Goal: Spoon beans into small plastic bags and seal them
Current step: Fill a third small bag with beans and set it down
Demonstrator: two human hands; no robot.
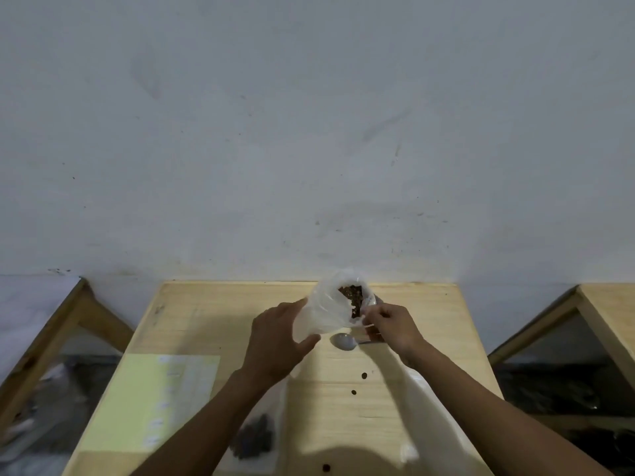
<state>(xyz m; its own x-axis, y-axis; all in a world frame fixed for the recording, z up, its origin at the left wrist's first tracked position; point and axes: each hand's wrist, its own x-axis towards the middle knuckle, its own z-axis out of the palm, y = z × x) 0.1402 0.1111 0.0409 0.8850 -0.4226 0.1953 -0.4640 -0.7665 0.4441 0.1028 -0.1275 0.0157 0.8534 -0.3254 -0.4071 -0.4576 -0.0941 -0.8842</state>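
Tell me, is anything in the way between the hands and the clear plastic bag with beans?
No. The left hand and right hand already hold the clear plastic bag of brown beans directly; nothing visible sits between them.

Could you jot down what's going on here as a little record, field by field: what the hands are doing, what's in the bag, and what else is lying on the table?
left hand: left hand holds the side of the plastic bag
right hand: right hand pinches the bag's edge by its mouth
bag contents: brown beans, mouth open, not sealed
spoon: metal spoon lies on the wooden table, below the bag
loose beans: a few loose beans on the tabletop
near edge: a second bag of beans lying flat; a yellow sheet to its left
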